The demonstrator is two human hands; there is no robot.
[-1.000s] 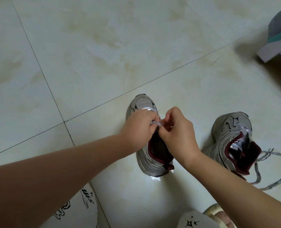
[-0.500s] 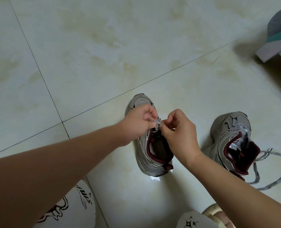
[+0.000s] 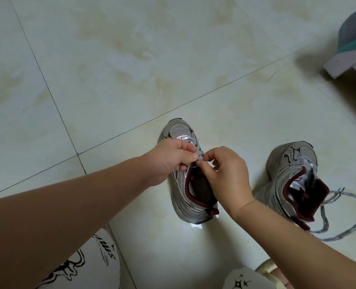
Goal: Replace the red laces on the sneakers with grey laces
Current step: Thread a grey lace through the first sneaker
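Note:
Two silver-grey sneakers with dark red lining stand on the pale tiled floor. The left sneaker [image 3: 185, 197] points away from me, and both my hands are over its tongue. My left hand [image 3: 170, 158] and my right hand [image 3: 227, 174] each pinch the grey lace [image 3: 200, 157] near the top eyelets, fingertips almost touching. The right sneaker [image 3: 291, 170] stands apart to the right, its long grey lace [image 3: 339, 230] trailing in loops on the floor. No red lace is visible.
The floor [image 3: 131, 69] stretches away beyond the shoes. A grey and teal cloth on a pale furniture corner [image 3: 348, 51] sits at the upper right. My knees in white printed fabric [image 3: 93, 261] fill the bottom edge.
My hands have drawn slightly apart and back, uncovering more of the left sneaker's toe and opening. Both keep pinching the grey lace. The right sneaker stays still.

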